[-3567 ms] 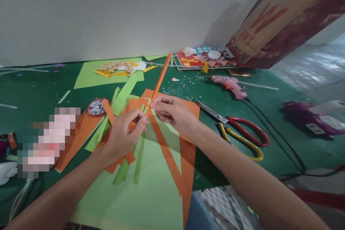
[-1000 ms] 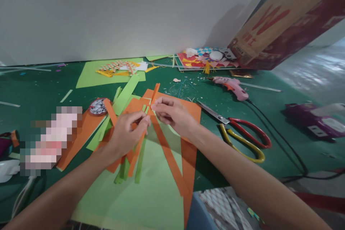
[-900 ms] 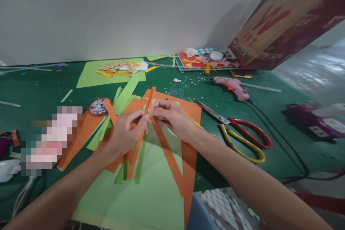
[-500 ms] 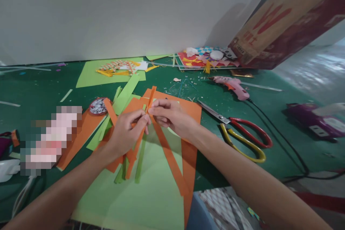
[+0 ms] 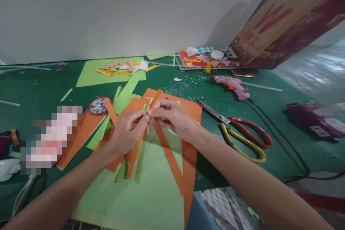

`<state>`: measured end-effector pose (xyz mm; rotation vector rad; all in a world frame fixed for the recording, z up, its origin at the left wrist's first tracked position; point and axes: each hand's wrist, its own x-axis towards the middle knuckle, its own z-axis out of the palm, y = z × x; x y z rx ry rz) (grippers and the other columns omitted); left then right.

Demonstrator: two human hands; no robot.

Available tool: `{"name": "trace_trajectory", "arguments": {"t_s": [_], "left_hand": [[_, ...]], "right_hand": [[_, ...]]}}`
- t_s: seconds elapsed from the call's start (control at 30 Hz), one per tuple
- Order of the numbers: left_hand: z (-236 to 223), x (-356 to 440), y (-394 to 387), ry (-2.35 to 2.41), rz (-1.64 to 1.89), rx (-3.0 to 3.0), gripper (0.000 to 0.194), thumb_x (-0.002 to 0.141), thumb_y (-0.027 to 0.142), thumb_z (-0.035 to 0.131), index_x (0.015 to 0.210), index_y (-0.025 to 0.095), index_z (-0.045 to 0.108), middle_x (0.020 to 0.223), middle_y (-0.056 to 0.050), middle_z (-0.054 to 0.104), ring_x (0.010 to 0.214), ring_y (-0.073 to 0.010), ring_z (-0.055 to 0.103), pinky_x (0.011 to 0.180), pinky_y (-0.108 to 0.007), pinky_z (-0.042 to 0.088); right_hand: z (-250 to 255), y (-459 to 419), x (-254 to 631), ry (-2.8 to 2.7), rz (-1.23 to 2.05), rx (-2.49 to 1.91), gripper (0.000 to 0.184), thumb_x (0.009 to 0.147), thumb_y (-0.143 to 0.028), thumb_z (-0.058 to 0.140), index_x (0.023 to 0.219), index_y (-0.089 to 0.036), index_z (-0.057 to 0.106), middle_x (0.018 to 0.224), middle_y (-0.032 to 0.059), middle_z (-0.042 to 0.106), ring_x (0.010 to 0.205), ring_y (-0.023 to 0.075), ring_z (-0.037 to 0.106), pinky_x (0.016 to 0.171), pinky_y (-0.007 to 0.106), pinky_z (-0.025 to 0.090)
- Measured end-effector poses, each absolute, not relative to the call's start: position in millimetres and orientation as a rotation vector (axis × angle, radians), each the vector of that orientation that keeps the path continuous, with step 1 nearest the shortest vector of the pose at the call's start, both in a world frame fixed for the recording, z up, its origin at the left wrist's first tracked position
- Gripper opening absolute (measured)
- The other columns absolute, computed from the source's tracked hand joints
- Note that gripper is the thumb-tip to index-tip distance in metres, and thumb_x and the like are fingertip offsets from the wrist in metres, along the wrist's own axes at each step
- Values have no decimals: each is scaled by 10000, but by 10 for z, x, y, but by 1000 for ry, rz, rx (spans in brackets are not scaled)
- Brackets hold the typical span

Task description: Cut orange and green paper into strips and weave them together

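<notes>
Both hands meet over a light green paper sheet (image 5: 161, 201). My left hand (image 5: 129, 131) is closed in a pinch on a bundle of orange and green paper strips (image 5: 136, 154), whose ends hang down below it. Thumb and fingertips of my right hand (image 5: 172, 115) pinch a long orange paper strip (image 5: 168, 156) right beside the left fingertips. Its short end sticks up above the hands, and the long end slants down to the right across the green sheet. The crossing point of the strips is mostly hidden by the fingers.
Scissors (image 5: 226, 119) lie right of the orange paper (image 5: 192, 113), with a pink glue gun (image 5: 234, 86) behind. A round dish (image 5: 98, 106) stands at left near a blurred-out object (image 5: 54, 136). A paper bag (image 5: 280, 25) leans at back right; woven paper pieces (image 5: 118, 67) lie at the back.
The short upper end of the orange strip has tilted to the right. My right fingertips have shifted slightly; the left hand keeps its pinch in nearly the same place.
</notes>
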<state>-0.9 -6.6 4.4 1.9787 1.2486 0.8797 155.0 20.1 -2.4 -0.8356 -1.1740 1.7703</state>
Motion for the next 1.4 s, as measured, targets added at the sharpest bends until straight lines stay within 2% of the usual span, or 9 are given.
{"name": "trace_trajectory", "arguments": {"t_s": [0.27, 0.43, 0.6, 0.7, 1.0, 1.23, 1.4], "left_hand": [[66, -9, -70, 1234, 865, 1930, 259, 843, 248, 401, 616, 189, 509, 531, 28, 584, 509, -115, 543, 543, -238, 402], [69, -12, -75, 1201, 862, 1867, 245, 831, 221, 408, 612, 190, 513, 527, 32, 573, 518, -112, 544, 554, -235, 413], [64, 0, -78, 1236, 854, 1880, 250, 831, 230, 417, 612, 187, 528, 527, 28, 576, 501, -109, 519, 508, -232, 379], [62, 6, -73, 1243, 869, 1892, 261, 838, 241, 419, 600, 187, 511, 529, 27, 572, 501, -109, 513, 513, -237, 378], [77, -10, -72, 1202, 836, 1843, 250, 834, 226, 415, 616, 184, 530, 530, 28, 572, 520, -113, 533, 556, -243, 401], [56, -5, -71, 1209, 842, 1829, 259, 845, 257, 409, 621, 181, 517, 543, 27, 573, 528, -114, 544, 551, -243, 396], [63, -10, -71, 1201, 834, 1823, 258, 846, 237, 404, 620, 183, 514, 541, 29, 573, 537, -112, 531, 551, -241, 386]], "right_hand": [[-37, 204, 1556, -1181, 1784, -818, 331, 589, -354, 761, 576, -182, 478, 441, -86, 451, 347, 22, 296, 362, 212, 154], [-26, 230, 1578, -1157, 1811, -790, 320, 578, -333, 769, 578, -189, 484, 398, -116, 342, 355, 28, 297, 368, 206, 183], [-51, 228, 1565, -1167, 1788, -791, 325, 593, -325, 762, 563, -180, 472, 441, -88, 458, 342, 17, 306, 360, 206, 165], [-66, 218, 1554, -1176, 1796, -789, 326, 603, -335, 759, 561, -178, 476, 450, -79, 480, 339, 19, 317, 355, 205, 170], [-47, 220, 1567, -1123, 1818, -784, 325, 578, -291, 779, 557, -181, 474, 393, -110, 371, 343, 19, 290, 355, 189, 196], [-61, 212, 1557, -1154, 1843, -737, 325, 618, -296, 758, 558, -173, 463, 452, -70, 506, 338, 16, 326, 348, 188, 187], [-56, 214, 1575, -1140, 1847, -745, 321, 620, -275, 761, 560, -177, 461, 395, -104, 393, 344, 19, 314, 358, 185, 194]]}}
